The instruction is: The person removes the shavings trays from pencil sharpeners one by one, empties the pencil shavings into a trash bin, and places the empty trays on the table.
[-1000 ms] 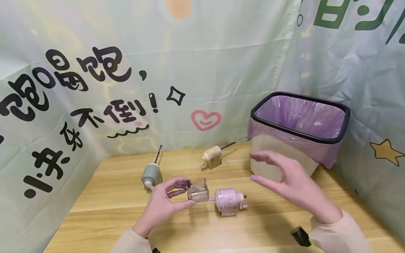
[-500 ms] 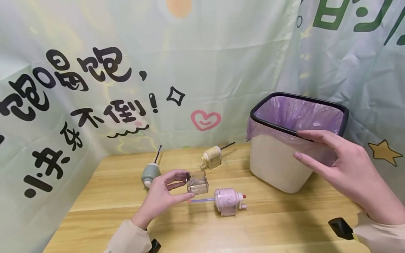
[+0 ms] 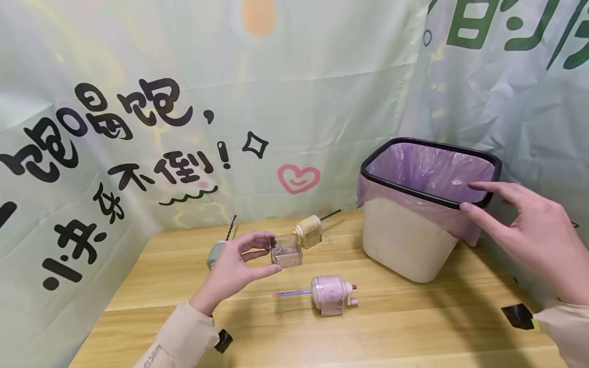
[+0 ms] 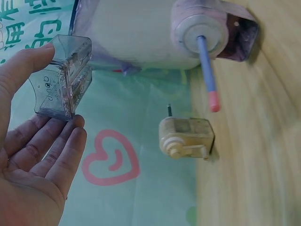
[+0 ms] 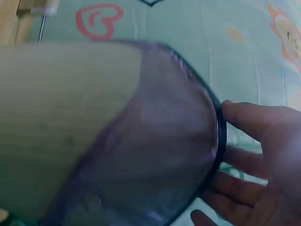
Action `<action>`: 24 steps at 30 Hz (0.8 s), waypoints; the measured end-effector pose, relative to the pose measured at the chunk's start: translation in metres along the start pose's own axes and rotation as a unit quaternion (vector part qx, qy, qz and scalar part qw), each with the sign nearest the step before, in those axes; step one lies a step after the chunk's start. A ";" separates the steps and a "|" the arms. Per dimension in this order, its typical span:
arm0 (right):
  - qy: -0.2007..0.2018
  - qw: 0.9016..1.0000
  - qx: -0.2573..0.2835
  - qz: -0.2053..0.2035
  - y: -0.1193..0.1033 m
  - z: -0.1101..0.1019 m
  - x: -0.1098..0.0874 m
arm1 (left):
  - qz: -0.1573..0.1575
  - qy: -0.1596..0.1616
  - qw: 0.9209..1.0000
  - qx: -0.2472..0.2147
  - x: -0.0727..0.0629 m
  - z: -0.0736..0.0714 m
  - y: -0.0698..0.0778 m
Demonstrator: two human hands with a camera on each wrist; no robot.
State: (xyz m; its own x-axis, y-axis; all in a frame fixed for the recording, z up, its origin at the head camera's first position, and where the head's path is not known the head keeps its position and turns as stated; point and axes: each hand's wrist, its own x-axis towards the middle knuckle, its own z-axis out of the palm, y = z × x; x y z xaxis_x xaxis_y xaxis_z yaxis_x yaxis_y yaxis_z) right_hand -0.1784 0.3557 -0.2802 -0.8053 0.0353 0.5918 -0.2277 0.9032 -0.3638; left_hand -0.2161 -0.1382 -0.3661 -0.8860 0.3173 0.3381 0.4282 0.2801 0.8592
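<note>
My left hand (image 3: pixel 234 266) holds a small clear shavings box (image 3: pixel 286 251) between thumb and fingers, raised over the table. Dark shavings show inside its smoky plastic walls (image 4: pixel 63 82). At the right, my right hand (image 3: pixel 538 230) is at the rim of a cream trash bin (image 3: pixel 405 240), thumb and fingers spread apart. Its thumb tip is right at the black rim (image 5: pixel 221 125), with the other fingers beyond the rim in the right wrist view. Below the box lies a pink crank pencil sharpener (image 3: pixel 329 295) with a purple pencil (image 3: pixel 294 293) in it.
A yellow sharpener (image 3: pixel 309 231) with a dark pencil stands near the back edge. A grey-green sharpener (image 3: pixel 215 254) is partly hidden behind my left hand. Purple bag (image 3: pixel 414 163) lines the bin. Printed cloth (image 3: pixel 345 102) hangs behind the wooden table (image 3: pixel 257 337).
My right hand has moved right, from in front of the bin to its right rim. The left hand has lifted the shavings box slightly, uncovering the purple pencil.
</note>
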 end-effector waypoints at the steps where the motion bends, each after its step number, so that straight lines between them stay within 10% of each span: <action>1: -0.008 1.000 -0.002 0.014 0.004 -0.001 0.001 | 0.000 0.000 1.000 0.004 0.002 0.000 0.002; 12: -0.100 0.990 -0.057 0.076 0.020 -0.016 0.012 | -0.001 0.001 1.000 0.021 0.032 -0.003 0.026; 24: -0.115 0.989 -0.055 0.073 0.022 -0.019 0.020 | 0.032 -0.002 0.999 0.038 0.074 0.002 0.053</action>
State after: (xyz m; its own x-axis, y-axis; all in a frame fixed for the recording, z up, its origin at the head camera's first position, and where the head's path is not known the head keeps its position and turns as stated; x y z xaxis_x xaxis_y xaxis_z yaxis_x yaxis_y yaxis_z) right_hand -0.1884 0.3842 -0.2625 -0.9313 0.0820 0.3549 -0.0494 0.9369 -0.3461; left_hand -0.2591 -0.0982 -0.2961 -0.8556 0.3409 0.3895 0.4964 0.3271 0.8041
